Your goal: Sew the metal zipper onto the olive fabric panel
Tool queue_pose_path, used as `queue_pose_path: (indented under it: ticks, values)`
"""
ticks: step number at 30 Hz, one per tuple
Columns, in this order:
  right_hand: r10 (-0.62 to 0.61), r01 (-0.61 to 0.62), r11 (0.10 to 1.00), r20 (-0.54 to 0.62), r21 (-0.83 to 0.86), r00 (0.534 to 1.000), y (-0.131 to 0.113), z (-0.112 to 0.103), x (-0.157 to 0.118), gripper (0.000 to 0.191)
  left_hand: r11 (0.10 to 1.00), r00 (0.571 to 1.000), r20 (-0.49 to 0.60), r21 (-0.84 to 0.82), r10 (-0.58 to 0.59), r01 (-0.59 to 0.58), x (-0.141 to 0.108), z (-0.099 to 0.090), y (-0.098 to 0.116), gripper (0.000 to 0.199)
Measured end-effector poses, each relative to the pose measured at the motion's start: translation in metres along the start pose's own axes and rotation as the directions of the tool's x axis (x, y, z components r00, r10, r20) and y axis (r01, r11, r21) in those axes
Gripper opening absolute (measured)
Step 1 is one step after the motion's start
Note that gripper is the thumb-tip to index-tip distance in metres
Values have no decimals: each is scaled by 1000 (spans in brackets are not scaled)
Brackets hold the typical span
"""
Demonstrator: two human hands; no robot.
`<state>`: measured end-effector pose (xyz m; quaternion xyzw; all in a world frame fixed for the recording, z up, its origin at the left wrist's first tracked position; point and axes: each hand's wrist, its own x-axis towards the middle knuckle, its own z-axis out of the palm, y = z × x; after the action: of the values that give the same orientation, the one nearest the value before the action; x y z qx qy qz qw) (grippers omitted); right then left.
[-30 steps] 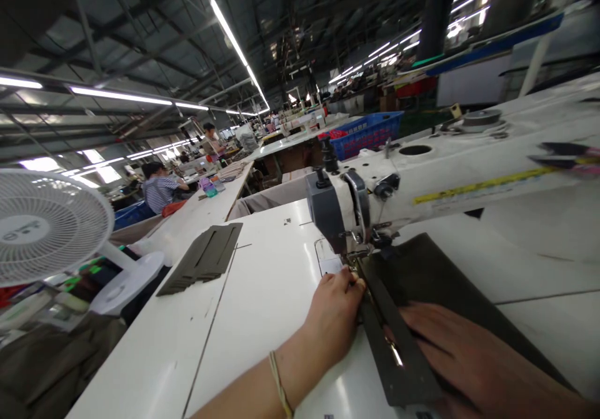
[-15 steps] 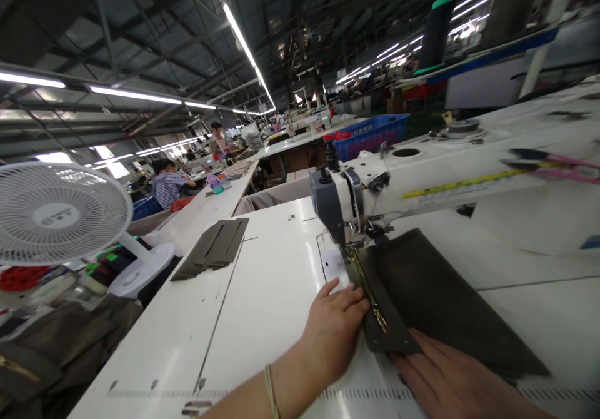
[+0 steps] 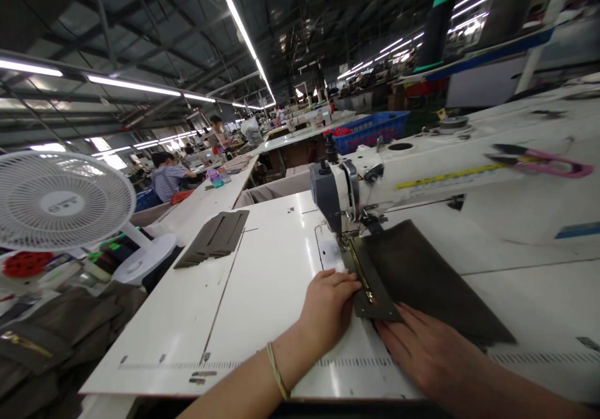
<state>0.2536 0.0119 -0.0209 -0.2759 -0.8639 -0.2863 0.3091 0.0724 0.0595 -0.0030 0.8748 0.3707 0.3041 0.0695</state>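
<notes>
A dark olive fabric panel (image 3: 422,275) lies on the white table, its strip with a gold zipper (image 3: 360,270) running under the presser foot of the sewing machine (image 3: 335,194). My left hand (image 3: 328,303) rests at the strip's left edge, fingers bent together and fingertips on the fabric. At the strip's near end, my right hand (image 3: 422,350) has its fingers close together on the corner, thumb side partly beneath the fabric; I grip that corner. A yellow-green band circles my left wrist.
Slotted olive pieces (image 3: 213,239) are stacked on the table's left. A white fan (image 3: 65,203) and a crumpled olive garment (image 3: 70,331) stand further left. Pink-handled snips (image 3: 544,159) lie on the machine arm. A person in stripes (image 3: 169,178) sits beyond.
The zipper strip and fabric have moved away from me, further under the machine. My right hand has followed them forward and left. My left hand has shifted slightly forward. The view has shifted a little.
</notes>
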Motion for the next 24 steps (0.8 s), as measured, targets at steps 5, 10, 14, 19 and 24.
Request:
queue_pose_path:
  ticks: [5, 10, 14, 19, 24]
  values:
    - [-32, 31, 999, 37, 41, 999, 8, -1, 3, 35, 997, 1000, 28, 75, 12, -14, 0, -1, 1, 21]
    - [-144, 142, 988, 33, 63, 989, 12, -4, 11, 32, 989, 998, 37, 142, 44, -48, -2, 1, 1, 24]
    - [-94, 95, 988, -16, 124, 995, 8, -6, 11, 37, 965, 992, 81, 237, 96, -113, -2, 4, 3, 23]
    - [5, 5, 993, -82, 120, 997, 1, 1, 3, 42, 943, 988, 116, 303, 106, -136, -1, 6, 5, 19]
    - [2, 3, 995, -53, 103, 999, 5, 3, 2, 37, 941, 985, 128, 304, 113, -147, 4, 5, 2, 18]
